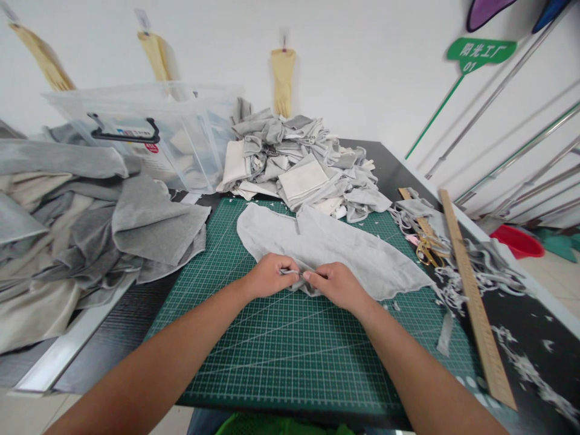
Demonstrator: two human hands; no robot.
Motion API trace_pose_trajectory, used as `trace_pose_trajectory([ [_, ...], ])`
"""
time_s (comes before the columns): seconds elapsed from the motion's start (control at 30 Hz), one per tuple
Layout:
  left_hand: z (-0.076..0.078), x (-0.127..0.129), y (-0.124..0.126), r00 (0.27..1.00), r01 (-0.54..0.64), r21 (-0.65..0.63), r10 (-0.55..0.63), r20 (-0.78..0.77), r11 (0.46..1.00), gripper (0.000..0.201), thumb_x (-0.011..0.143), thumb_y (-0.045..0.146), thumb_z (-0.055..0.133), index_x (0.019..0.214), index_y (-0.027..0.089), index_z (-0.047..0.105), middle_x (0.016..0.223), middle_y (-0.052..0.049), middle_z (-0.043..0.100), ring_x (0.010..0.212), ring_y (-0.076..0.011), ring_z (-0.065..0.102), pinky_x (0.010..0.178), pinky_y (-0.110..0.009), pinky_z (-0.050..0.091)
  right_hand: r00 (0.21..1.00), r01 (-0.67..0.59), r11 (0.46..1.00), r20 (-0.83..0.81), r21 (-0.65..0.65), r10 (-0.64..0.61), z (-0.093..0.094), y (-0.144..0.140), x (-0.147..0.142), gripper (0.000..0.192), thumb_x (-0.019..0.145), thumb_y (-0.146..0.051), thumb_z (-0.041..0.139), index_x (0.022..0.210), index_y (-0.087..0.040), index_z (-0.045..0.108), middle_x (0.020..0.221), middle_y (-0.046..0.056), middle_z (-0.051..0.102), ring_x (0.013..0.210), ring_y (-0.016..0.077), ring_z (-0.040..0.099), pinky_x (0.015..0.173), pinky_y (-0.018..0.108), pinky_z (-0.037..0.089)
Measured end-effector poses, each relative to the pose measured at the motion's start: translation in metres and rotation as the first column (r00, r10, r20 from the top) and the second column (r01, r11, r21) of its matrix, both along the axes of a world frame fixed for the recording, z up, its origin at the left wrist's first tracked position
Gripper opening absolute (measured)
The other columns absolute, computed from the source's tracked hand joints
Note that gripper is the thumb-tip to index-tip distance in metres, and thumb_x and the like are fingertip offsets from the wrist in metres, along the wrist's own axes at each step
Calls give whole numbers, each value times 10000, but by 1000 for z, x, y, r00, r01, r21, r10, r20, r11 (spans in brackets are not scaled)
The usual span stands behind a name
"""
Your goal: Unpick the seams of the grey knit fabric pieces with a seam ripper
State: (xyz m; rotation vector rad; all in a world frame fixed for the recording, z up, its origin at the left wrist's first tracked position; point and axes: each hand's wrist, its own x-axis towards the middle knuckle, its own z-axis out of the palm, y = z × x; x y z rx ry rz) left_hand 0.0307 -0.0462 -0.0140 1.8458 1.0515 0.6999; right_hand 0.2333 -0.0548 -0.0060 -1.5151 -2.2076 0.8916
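Both hands meet mid-mat: left hand point(270, 275) and right hand point(334, 285) are each closed in a pinch on the near edge of the light grey fabric piece point(330, 248), fingertips almost touching. The piece lies flat on the green cutting mat point(290, 356), running from 11 to 3 o'clock of the hands. Step looks like folding or lining up that near edge; next move likely needs the edge kept taut and even. At 3 o'clock: gold scissors point(428, 251), wooden ruler point(473, 296), scrap strips point(480, 272). At 12: cut-piece pile point(299, 163). At 10–11: clear bin point(149, 133), grey fabric heap point(90, 223) on the worktop point(521, 338).
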Motion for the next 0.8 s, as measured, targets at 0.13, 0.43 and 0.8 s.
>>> trace_pose_trajectory([
  [0.13,2,0,-1,1000,-3,11,3,8,1000,145,754,220,588,750,104,676,678,-26,659,620,-113,560,574,-191,413,1000,1,1000,-17,-8,-1,-1,1,1,589,838,-610,399,538,-151,612,448,-15,460,438,90,385,441,233,230],
  [0.43,1,-2,0,999,-21,4,21,33,1000,133,742,228,609,770,113,668,694,-18,656,622,-108,558,567,-188,404,999,20,1000,-46,-13,-21,-3,1,1,593,832,-620,399,527,-148,588,443,-19,442,438,87,364,441,227,230],
  [0.8,0,-5,2,997,-31,-43,34,72,999,141,733,223,621,765,94,665,679,-28,654,589,-102,549,553,-193,411,997,13,999,-77,-39,-16,-2,2,2,593,840,-620,391,537,-145,579,454,-18,448,448,87,381,447,223,231],
])
